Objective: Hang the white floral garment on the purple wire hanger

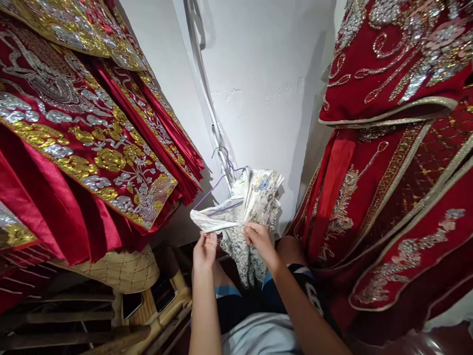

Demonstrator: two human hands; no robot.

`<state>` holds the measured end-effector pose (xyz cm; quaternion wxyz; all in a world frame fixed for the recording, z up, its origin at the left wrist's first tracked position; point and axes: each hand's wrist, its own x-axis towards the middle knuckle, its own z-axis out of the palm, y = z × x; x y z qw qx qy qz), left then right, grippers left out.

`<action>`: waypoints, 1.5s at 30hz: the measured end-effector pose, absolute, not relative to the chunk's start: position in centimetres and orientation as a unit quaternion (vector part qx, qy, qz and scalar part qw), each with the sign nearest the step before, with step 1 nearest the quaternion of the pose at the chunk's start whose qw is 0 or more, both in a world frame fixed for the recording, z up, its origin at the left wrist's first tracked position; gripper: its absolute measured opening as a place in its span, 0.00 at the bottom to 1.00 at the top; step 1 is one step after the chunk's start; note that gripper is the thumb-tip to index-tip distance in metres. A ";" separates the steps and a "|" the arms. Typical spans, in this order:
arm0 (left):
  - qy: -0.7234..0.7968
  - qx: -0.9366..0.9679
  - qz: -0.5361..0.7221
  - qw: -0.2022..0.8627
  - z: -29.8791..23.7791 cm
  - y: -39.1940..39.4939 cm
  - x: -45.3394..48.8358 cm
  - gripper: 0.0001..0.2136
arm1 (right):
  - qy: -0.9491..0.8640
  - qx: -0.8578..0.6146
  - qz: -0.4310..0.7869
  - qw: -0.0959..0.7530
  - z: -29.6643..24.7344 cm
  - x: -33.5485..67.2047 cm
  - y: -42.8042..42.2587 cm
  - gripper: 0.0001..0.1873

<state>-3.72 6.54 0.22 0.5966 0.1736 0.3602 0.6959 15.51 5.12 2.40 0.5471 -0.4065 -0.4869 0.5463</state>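
A white garment with a blue and yellow floral print (260, 199) hangs partly on a thin purple wire hanger (212, 192), its neckline spread out in front of me. My left hand (205, 250) is closed, fingertips pinching the garment's lower-left edge. Farther right, my right hand (258, 239) has its fingers curled shut on the fabric at the middle of the opening. One hanger arm lies inside the stretched opening at the left, while cloth drapes over the right side. Below my hands the rest of the garment hangs in loose folds.
Red embroidered garments with gold and silver sequins (111, 158) hang at left. More beaded red garments (391, 197) hang at right. A metal pole (207, 93) runs along the white wall (266, 64). Bamboo furniture (148, 315) and a woven tan item (121, 271) stand lower left.
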 end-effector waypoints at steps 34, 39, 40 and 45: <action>0.385 0.698 0.335 0.502 3.1 0.8 0.5 0.17 | -0.666 -0.343 0.539 0.386 6.0 20.4 1.7 0.06; 0.368 0.755 0.329 0.432 3.2 0.1 0.1 0.15 | -0.697 -0.309 0.509 0.398 8.1 21.2 1.7 0.03; 0.377 0.750 0.351 0.416 3.3 0.2 0.1 0.18 | -0.706 -0.306 0.497 0.401 8.4 21.0 1.8 0.02; 0.379 0.696 0.406 0.455 2.8 1.1 0.3 0.17 | -0.721 -0.359 0.440 0.397 8.8 19.7 3.7 0.21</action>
